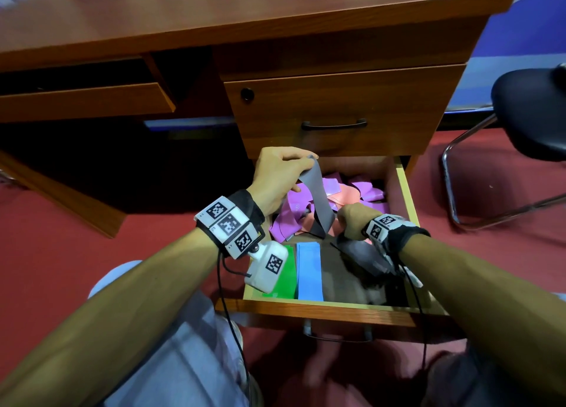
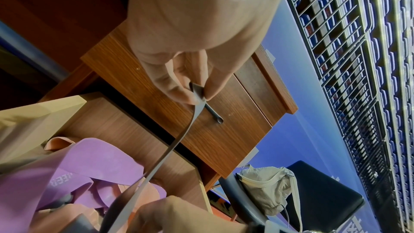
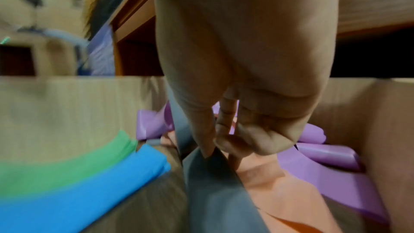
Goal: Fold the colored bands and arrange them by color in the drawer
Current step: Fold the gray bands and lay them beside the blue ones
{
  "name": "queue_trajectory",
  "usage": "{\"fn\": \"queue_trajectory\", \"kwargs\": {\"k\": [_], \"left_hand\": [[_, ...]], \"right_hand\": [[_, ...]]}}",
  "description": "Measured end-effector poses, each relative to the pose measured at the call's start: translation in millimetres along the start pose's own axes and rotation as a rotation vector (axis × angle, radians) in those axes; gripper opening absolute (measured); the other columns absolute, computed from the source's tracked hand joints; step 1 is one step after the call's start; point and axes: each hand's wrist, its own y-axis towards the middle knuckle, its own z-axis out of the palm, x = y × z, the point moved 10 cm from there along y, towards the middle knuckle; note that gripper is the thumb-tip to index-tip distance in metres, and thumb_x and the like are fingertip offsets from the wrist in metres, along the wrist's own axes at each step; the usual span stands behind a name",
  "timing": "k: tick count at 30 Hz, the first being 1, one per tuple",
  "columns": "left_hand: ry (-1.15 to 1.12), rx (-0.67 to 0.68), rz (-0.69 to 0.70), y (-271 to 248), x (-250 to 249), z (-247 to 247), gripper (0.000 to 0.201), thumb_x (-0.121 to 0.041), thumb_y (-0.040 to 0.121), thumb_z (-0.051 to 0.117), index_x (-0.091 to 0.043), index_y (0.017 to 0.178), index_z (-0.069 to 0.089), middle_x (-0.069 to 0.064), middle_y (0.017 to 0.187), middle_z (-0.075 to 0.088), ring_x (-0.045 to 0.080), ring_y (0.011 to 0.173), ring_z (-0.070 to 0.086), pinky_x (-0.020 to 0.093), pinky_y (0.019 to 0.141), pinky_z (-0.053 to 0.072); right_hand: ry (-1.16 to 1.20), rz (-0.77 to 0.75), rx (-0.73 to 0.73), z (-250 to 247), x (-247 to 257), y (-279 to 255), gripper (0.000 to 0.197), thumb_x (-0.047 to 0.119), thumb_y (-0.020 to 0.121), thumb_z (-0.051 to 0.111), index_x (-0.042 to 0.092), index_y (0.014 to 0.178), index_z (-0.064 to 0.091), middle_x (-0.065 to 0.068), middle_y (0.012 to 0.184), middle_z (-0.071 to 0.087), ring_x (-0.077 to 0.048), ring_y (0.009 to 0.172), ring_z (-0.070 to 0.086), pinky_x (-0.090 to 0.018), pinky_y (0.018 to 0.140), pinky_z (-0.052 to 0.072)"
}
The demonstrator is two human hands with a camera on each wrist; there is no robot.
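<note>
Both hands pinch a grey elastic band: left hand at 12 o'clock, right hand at 5 (over the open wooden drawer).

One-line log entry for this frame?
step: folding grey band | left hand: pinches top end | right hand: grips lower end | green band, blue band: folded in drawer

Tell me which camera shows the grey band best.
The head view: the grey band shows as a strip stretched from the left hand down to the right hand over the drawer. The left wrist view shows it edge-on, pinched in the fingers. The right wrist view shows only its blurred lower part.
</note>
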Motion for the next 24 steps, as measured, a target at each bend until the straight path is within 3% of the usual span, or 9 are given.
{"fn": "queue_trajectory", "kwargs": {"k": [4,10,15,19,21,24], "left_hand": [[-0.015,-0.006,-0.010,1.1,1.8,0.3,0.009,-0.006,0.087,0.075,-0.009,0.092,0.081,0.002,0.094,0.078,0.013,0.068,0.066,0.022,0.047,0.050],[-0.037,-0.009,-0.034,2.1,3.7,0.8,0.008,-0.007,0.081,0.083,-0.013,0.082,0.078,0.005,0.077,0.074,0.014,0.056,0.062,0.026,0.050,0.051],[-0.035,-0.005,-0.060,-1.7,1.5,5.4,0.003,-0.005,0.085,0.079,-0.008,0.085,0.078,0.003,0.074,0.071,0.010,0.050,0.058,0.021,0.046,0.050],[-0.006,0.065,-0.112,-7.7,4.8,18.7,0.008,0.000,0.086,0.074,0.001,0.094,0.078,-0.002,0.064,0.067,-0.001,0.046,0.057,0.018,0.046,0.052],[0.003,0.127,-0.155,-12.0,9.8,29.4,0.011,0.001,0.086,0.075,0.002,0.096,0.078,0.003,0.074,0.073,0.001,0.056,0.064,0.019,0.049,0.055],[-0.038,0.182,-0.252,-19.5,21.5,41.6,0.012,-0.002,0.083,0.079,-0.001,0.095,0.080,0.013,0.093,0.078,0.015,0.076,0.073,0.022,0.057,0.058]], "right_hand": [[0.479,0.026,-0.011,-15.3,-13.5,-4.9,0.003,0.010,0.083,0.064,0.011,0.085,0.062,-0.007,0.067,0.060,-0.019,0.053,0.052,-0.022,0.044,0.042],[1.056,-0.004,-0.182,-49.6,-36.5,-29.4,0.013,0.007,0.084,0.072,0.015,0.082,0.063,-0.002,0.067,0.058,-0.013,0.052,0.047,-0.022,0.049,0.038],[1.236,-0.092,-0.275,-79.7,-49.6,-57.2,0.015,0.005,0.089,0.068,0.018,0.083,0.070,0.002,0.065,0.059,-0.009,0.051,0.047,-0.022,0.053,0.038],[1.377,-0.221,-0.229,-93.9,-39.1,-76.3,0.014,0.011,0.090,0.070,0.014,0.103,0.074,0.004,0.073,0.059,-0.006,0.052,0.044,-0.020,0.056,0.038],[1.407,-0.278,-0.179,-96.3,-27.1,-83.2,0.021,0.010,0.092,0.066,0.009,0.113,0.071,0.004,0.074,0.059,-0.006,0.052,0.042,-0.017,0.054,0.038],[1.412,-0.325,-0.156,-97.2,-12.7,-87.9,0.021,0.001,0.093,0.063,0.001,0.114,0.065,-0.003,0.073,0.061,-0.008,0.051,0.047,-0.020,0.052,0.041]]}}
